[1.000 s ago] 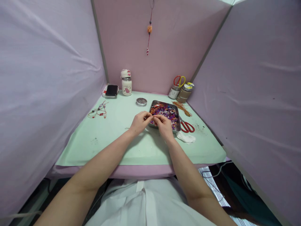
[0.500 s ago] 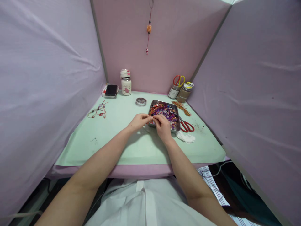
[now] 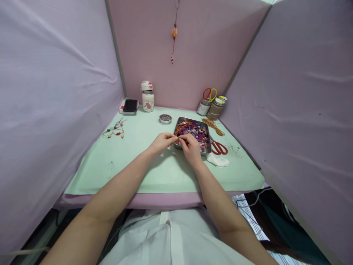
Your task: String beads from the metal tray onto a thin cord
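My left hand (image 3: 162, 142) and my right hand (image 3: 192, 147) meet fingertip to fingertip over the near left corner of a metal tray (image 3: 209, 148) filled with purple, red and white beads. Both hands are pinched closed on something too small to make out. A thin cord seems to trail on the green mat (image 3: 154, 173) just below the left hand.
Red scissors (image 3: 219, 147) and a crumpled white tissue (image 3: 217, 160) lie right of the tray. Orange cords (image 3: 213, 126), two jars (image 3: 211, 106), a small round tin (image 3: 165, 118), a white bottle (image 3: 148, 96), a phone (image 3: 130, 106) and a beaded string (image 3: 114, 130) sit farther back. Fabric walls enclose the table.
Both hands have shifted very slightly away from me, toward the tray, staying pinched together. Nothing else moved.
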`<state>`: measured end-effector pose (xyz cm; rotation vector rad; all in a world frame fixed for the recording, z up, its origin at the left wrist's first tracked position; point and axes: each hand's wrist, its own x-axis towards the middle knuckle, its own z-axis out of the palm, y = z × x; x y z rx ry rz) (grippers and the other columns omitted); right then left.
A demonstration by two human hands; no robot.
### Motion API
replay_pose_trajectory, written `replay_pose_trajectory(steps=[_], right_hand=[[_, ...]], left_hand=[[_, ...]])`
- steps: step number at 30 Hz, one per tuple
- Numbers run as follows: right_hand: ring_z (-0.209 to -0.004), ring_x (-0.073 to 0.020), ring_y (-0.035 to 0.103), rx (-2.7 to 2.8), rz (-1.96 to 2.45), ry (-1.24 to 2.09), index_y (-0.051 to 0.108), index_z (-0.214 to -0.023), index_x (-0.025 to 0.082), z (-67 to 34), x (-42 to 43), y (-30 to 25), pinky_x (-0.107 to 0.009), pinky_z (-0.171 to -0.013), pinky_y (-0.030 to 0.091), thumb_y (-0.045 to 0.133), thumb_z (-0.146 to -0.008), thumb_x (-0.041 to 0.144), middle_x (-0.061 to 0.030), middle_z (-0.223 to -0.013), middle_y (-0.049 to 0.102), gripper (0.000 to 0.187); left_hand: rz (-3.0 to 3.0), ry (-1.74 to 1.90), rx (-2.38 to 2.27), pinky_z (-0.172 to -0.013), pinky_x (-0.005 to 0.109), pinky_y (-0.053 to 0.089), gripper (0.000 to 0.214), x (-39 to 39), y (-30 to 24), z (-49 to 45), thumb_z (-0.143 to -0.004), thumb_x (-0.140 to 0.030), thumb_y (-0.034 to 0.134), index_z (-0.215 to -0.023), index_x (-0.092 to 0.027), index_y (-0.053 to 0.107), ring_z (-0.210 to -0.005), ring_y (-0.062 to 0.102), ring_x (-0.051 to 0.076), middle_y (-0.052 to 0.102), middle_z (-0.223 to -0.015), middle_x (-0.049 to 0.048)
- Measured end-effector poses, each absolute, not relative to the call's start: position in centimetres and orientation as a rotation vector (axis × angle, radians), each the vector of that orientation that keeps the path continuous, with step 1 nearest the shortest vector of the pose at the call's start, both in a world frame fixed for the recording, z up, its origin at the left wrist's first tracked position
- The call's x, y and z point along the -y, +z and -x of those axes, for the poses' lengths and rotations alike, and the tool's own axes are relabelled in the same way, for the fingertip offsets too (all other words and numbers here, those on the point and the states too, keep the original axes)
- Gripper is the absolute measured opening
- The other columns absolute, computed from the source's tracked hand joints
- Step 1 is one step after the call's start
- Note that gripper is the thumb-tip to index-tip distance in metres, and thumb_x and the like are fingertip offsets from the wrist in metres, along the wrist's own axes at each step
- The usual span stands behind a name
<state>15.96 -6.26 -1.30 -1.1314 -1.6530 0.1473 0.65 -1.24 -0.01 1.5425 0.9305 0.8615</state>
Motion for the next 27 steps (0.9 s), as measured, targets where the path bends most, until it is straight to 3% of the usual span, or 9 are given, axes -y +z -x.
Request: replay_pose_trajectory(steps=[20, 27], right_hand=[[-0.081, -0.0166, 0.05, 1.631, 1.153, 0.043, 0.05, -0.083, 0.021, -15.9, 6.1, -1.6, -0.03, -0.075, 0.04, 0.043, -0.094, 0.024, -0.0031, -0.084, 0.053, 0.013], [-0.081, -0.0168, 0.05, 1.525, 1.116, 0.039, 0.05, -0.084, 0.021, -15.9, 6.3, -1.4, -0.032, -0.076, 0.041, 0.043, -0.093, 0.024, -0.0034, -0.085, 0.053, 0.012]], left_hand=[[-1.781, 0.82, -0.97, -0.063, 0.026, 0.04, 0.027, 1.3, 2.6, 1.6, -0.073, -0.041, 0.062, -0.08, -0.016, 0.067, -0.067, 0.051, 0.012, 0.064, -0.077, 0.0024], [-2.018, 0.558, -1.052, -0.057, 0.025, 0.039, 0.021, 0.3, 2.4, 3.8, -0.068, -0.033, 0.06, -0.079, -0.019, 0.07, -0.06, 0.053, 0.013, 0.065, -0.073, 0.0026]])
